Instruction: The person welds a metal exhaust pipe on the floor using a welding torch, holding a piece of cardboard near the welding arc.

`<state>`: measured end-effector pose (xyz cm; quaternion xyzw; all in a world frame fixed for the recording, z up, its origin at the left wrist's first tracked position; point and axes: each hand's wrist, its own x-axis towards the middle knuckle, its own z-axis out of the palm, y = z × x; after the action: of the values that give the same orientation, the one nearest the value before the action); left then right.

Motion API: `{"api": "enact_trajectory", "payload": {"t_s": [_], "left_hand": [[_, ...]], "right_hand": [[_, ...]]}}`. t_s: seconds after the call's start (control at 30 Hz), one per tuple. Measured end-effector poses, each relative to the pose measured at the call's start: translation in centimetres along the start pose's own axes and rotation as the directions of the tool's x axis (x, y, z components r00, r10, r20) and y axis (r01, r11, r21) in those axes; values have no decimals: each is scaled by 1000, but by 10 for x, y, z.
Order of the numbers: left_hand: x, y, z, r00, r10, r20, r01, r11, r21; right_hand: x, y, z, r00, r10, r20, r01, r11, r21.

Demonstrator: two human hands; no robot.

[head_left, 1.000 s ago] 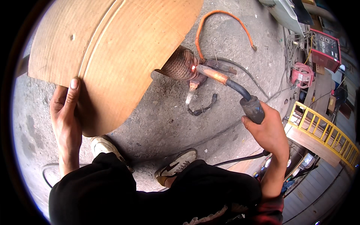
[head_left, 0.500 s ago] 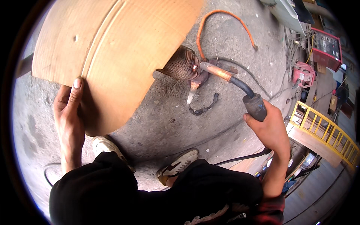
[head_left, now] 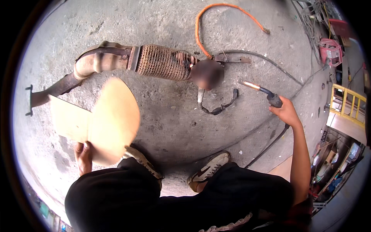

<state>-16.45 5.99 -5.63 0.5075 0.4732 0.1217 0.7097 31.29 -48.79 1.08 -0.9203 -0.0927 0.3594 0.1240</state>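
Observation:
My left hand [head_left: 84, 157] grips the lower edge of a bent piece of brown cardboard [head_left: 114, 120], thumb on its face, just above my left knee. In my right hand [head_left: 288, 113], fingers wrapped round its black handle, is a welding torch [head_left: 274, 100]; its copper nozzle points left toward the pipe without touching it. A rusty exhaust pipe [head_left: 98, 63] lies across the concrete, with a braided flex section [head_left: 158, 62] and a round end that looks blurred. From that end hangs a sensor with a short black lead [head_left: 212, 111]. The cardboard stands in front of the pipe's left part.
An orange cable [head_left: 199, 23] curves from the pipe's right end. A dark cable [head_left: 266, 60] runs right across the floor. The torch's hose [head_left: 266, 149] trails past my right shoe [head_left: 210, 168]. At right stand a red machine [head_left: 330, 52] and a yellow rail frame [head_left: 349, 100].
The cardboard has come down and left toward my knee, uncovering the exhaust pipe. My right hand has drawn the torch away to the right. The view has shifted too.

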Motion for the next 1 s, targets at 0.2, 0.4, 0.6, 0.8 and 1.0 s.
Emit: {"api": "enact_trajectory", "payload": {"t_s": [0.2, 0.4, 0.6, 0.8, 1.0], "left_hand": [[4, 19, -14, 953, -257, 162, 153, 867, 475], [35, 33, 53, 777, -469, 419, -135, 527, 839], [29, 49, 148, 838, -235, 493, -446, 226, 866], [48, 161, 185, 802, 327, 499, -581, 234, 780], [115, 195, 228, 673, 32, 739, -725, -173, 667]], "right_hand": [[10, 63, 14, 1000, 2, -9, -2, 999, -52], [1, 93, 27, 997, 14, -70, -10, 998, 60], [7, 143, 51, 994, 39, -100, -34, 998, 57], [11, 140, 62, 981, 87, -174, -88, 996, 3], [0, 73, 38, 945, -102, -311, -75, 857, -509]]}}
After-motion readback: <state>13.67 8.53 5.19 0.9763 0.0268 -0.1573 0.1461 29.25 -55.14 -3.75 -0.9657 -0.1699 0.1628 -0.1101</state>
